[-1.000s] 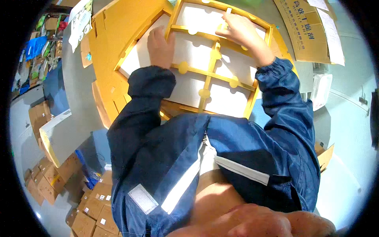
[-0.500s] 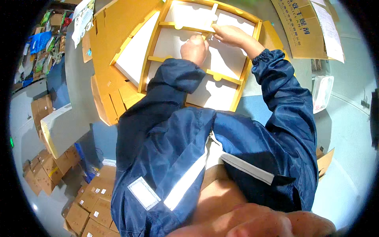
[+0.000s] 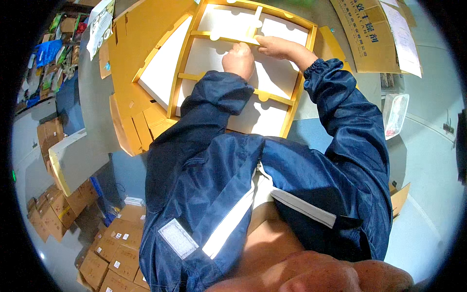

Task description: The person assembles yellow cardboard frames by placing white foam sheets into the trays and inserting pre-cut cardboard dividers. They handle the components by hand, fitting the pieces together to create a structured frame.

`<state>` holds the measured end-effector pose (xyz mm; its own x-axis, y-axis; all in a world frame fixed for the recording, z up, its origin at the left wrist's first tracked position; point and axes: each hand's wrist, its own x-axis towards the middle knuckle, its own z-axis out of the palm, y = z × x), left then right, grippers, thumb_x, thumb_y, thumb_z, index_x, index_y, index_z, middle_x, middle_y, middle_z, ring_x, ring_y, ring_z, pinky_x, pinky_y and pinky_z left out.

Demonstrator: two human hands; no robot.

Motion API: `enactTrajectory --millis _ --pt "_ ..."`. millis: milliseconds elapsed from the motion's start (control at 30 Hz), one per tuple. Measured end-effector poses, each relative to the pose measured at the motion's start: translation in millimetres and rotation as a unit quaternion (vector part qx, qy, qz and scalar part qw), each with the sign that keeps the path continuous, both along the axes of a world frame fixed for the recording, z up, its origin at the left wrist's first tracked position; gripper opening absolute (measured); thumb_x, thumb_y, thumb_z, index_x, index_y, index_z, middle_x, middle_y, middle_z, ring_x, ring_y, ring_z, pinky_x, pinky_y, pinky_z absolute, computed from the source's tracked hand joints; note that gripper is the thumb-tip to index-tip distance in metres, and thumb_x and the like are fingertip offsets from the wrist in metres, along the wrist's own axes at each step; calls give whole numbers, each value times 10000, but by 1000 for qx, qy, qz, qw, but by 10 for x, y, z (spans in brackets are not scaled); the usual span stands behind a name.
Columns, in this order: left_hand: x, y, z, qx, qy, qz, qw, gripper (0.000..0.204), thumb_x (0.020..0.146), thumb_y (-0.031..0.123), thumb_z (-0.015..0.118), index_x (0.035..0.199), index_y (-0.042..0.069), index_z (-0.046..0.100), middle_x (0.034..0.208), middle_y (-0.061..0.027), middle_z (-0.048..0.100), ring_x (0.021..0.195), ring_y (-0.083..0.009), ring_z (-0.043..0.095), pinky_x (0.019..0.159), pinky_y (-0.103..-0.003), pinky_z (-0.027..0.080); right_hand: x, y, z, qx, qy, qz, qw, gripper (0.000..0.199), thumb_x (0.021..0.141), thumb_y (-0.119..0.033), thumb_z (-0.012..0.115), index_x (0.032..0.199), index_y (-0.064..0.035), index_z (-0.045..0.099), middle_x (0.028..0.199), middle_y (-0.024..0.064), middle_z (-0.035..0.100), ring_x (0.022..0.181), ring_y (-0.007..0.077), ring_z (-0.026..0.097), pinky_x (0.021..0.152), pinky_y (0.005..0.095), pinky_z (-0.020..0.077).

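A yellow cardboard tray with a white floor lies in front of me, split into compartments by yellow divider strips with rounded tabs. My left hand is closed, its curled fingertips at the upper crosswise divider. Just to its right, my right hand pinches near that divider's end, where it meets the lengthwise strip. The fingers partly hide the joint. Nearer to me, another crosswise divider runs to the tray's right wall; my left sleeve covers part of this area.
Beneath and left of the tray sit another white-lined yellow box and a flat cardboard piece. An upright carton with papers stands at the far right, near a clear plastic bin. Brown cartons fill the lower left.
The tray and both hands have shifted slightly left in the picture. The upper crosswise divider now slants more down to the right, and my fingers remain at its joint.
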<state>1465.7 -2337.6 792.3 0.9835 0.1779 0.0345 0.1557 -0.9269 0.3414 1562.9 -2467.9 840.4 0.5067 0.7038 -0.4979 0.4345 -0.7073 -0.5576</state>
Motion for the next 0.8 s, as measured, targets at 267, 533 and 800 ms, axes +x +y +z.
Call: enactTrajectory --millis 267,533,800 --pt "-99 25 76 -51 -67 9 996 163 869 197 615 869 34 624 911 -172 675 807 -381 674 708 -481 551 89 -113 -124 27 -80 45 995 309 962 -147 547 1252 -51 501 1036 230 660 961 405 626 833 481 491" --pt "-151 17 126 -58 -61 15 996 169 863 206 638 903 42 618 919 -156 661 823 -373 661 710 -476 543 49 -44 -234 23 -58 18 998 348 933 -131 575 1272 -64 534 1104 241 664 1031 398 630 882 466 500" --pt "-151 -33 193 -69 -75 7 995 162 867 185 622 931 38 641 919 -164 674 814 -378 667 724 -469 548 -108 -47 -279 -35 -168 -56 984 277 963 -175 514 1233 -115 511 1022 205 695 967 374 672 760 475 537"
